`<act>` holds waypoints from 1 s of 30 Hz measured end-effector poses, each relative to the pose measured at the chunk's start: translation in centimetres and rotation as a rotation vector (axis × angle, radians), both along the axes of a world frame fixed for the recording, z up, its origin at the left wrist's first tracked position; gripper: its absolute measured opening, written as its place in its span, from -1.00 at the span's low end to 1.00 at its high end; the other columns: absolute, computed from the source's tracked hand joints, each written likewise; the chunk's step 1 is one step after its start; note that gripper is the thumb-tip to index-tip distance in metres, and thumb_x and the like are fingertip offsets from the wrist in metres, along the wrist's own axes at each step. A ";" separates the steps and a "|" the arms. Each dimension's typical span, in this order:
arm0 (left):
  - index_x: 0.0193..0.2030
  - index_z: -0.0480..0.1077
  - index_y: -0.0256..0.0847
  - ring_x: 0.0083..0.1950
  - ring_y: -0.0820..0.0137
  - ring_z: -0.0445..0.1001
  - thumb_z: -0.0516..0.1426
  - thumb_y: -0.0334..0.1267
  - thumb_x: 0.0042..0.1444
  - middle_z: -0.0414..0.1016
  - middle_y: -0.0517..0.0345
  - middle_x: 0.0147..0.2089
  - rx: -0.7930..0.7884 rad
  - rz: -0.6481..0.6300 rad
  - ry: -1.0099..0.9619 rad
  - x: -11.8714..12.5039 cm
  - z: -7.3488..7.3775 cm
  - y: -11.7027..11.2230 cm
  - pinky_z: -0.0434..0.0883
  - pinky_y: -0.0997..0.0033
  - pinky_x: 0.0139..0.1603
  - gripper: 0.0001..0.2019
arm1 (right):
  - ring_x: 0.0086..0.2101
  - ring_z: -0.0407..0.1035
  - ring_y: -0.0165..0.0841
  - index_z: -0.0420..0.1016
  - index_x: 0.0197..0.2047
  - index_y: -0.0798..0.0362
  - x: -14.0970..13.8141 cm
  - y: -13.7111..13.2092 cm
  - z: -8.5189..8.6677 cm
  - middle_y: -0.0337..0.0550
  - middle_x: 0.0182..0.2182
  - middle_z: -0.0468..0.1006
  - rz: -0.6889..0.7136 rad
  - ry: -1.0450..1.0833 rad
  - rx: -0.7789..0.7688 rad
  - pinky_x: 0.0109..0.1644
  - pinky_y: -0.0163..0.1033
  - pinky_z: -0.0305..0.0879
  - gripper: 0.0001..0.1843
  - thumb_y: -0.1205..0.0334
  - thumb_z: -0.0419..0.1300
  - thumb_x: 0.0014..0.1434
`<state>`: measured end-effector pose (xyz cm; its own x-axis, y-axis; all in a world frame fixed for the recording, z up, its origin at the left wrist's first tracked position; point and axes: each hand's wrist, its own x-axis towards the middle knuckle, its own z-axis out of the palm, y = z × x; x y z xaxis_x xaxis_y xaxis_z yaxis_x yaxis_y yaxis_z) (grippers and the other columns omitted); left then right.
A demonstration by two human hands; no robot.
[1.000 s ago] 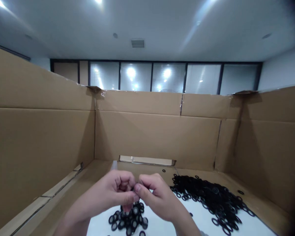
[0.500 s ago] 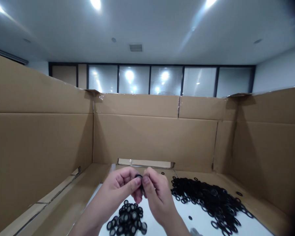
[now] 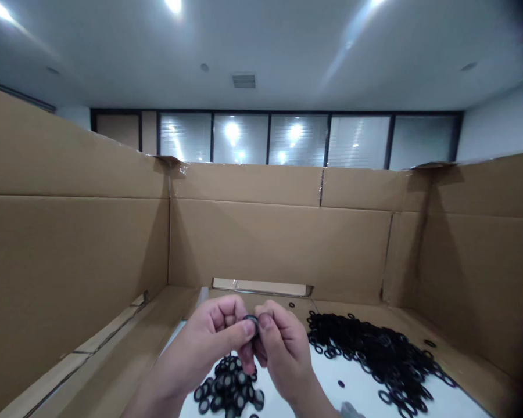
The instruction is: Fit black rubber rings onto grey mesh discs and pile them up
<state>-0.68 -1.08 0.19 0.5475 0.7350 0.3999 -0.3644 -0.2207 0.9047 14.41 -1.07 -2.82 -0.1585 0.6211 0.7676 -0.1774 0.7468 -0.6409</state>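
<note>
My left hand (image 3: pixel 213 331) is closed, with thumb and fingers pinching a small black ring (image 3: pixel 253 319). My right hand (image 3: pixel 284 351) is closed at the ring's right side, its thumb and forefinger pressed against it. The fingers cover most of the ring, so its centre is hidden. Below the hands, on a white surface (image 3: pixel 275 400), lies a heap of black-rimmed discs with grey faces (image 3: pixel 229 382). Off to the right, a large pile of thin black rings (image 3: pixel 375 348) spreads over the same surface.
Tall cardboard walls (image 3: pixel 270 244) enclose the left, back and right sides. A small black piece (image 3: pixel 341 384) lies between the piles, near a greyish translucent object (image 3: pixel 351 410) at the bottom edge. Stray rings lie on the cardboard behind (image 3: pixel 292 305) and at right (image 3: pixel 430 343).
The view has shifted slightly. Both hands stay together, while the ring between them has turned and shows more of its rim above my left thumb.
</note>
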 end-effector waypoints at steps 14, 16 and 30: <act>-0.41 0.33 -0.29 -0.46 0.41 0.62 0.33 -0.23 0.15 0.61 0.09 -0.50 -0.017 -0.049 0.013 -1.0 0.1 0.6 0.43 0.61 -0.47 -0.71 | -0.61 0.26 -0.50 0.20 -0.41 0.01 0.7 -0.5 1.5 -0.34 -0.64 0.36 -0.007 -0.263 0.115 -0.47 -0.44 0.18 -0.62 0.14 -0.06 0.49; -0.41 0.35 -0.31 -0.44 0.39 0.63 0.35 -0.21 0.13 0.61 0.07 -0.49 -0.012 -0.045 0.038 -1.3 0.3 0.5 0.45 0.58 -0.44 -0.71 | -0.59 0.29 -0.50 0.21 -0.42 0.02 1.0 -0.6 1.8 -0.34 -0.63 0.36 -0.008 -0.297 0.137 -0.44 -0.44 0.21 -0.61 0.16 -0.07 0.49; -0.46 0.24 -0.24 -0.59 0.48 0.55 0.35 -0.10 0.10 0.51 0.20 -0.65 -0.039 -0.023 -0.009 -0.3 0.0 -0.2 0.24 0.73 -0.64 -0.60 | -0.75 0.10 -0.55 0.19 -0.52 0.03 -0.7 -0.1 -0.1 -0.37 -0.75 0.26 0.063 0.006 0.053 -0.69 -0.47 -0.02 -0.51 0.06 0.00 0.47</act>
